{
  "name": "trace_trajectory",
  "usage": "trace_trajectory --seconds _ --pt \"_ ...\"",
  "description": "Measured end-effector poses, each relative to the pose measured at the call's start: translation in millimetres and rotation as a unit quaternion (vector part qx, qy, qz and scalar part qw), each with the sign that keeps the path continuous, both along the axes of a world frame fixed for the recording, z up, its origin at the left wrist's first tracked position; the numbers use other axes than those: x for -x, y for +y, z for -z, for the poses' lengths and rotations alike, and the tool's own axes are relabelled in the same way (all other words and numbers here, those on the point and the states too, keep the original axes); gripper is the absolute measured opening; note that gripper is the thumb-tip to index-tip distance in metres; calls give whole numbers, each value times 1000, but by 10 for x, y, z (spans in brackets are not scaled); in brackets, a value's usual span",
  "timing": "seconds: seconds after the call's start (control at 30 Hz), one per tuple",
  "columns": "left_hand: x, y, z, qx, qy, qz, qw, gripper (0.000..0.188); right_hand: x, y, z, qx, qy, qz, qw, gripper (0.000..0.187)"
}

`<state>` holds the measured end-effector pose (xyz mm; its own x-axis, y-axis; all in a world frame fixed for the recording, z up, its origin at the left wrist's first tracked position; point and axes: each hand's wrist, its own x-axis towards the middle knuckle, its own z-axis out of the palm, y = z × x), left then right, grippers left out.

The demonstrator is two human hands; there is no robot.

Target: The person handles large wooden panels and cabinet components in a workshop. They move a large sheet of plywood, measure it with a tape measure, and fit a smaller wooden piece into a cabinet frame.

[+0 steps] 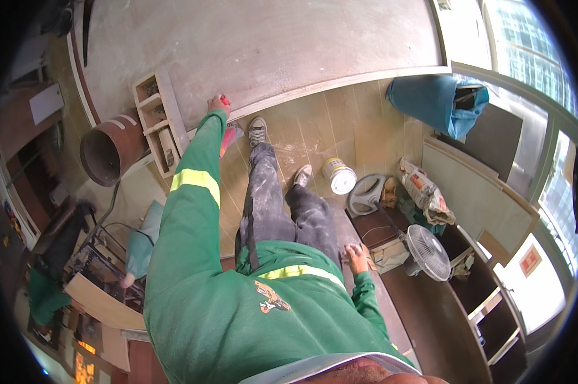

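My left arm reaches forward to the near edge of a large pale-brown board [257, 38]. There my left hand [217, 105] is closed around a small red object [224, 100], most of it hidden by the fingers. Beside that hand, a wooden tray with compartments [163, 96] rests at the board's edge and has small items inside. Below the hand, a pink and white packet [228, 138] shows partly behind my sleeve. My right hand [359, 258] rests by my hip on a brown bench top [382, 291], its fingers loosely bent and apart, with nothing seen in them.
A white-lidded bucket [342, 179] stands on the floor right of my feet. A pedestal fan [428, 253], a filled sack [425, 192] and a blue bag [430, 102] are at the right. To the left are a rusty brown cylinder [103, 157] and a cluttered cart [103, 256].
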<state>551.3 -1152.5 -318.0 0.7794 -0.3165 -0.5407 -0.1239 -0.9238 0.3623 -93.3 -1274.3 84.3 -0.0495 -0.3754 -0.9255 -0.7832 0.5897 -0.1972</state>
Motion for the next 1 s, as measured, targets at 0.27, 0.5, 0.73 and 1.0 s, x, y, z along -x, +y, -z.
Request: trace_trajectory --seconds 0.27,0.5,0.73,1.0 --pt "680 373 -341 -30 134 -23 990 66 -197 -412 367 42 -94 -156 982 27" --pt "1981 821 -1449 167 254 -171 937 30 -536 -1104 755 -21 -98 -91 991 29" --pt "3329 701 -1944 45 241 -9 969 47 1 -2202 1533 28 -232 -114 966 19" --pt "3128 545 -2305 109 387 -185 897 34 -215 -2439 1363 97 -202 6 975 14"
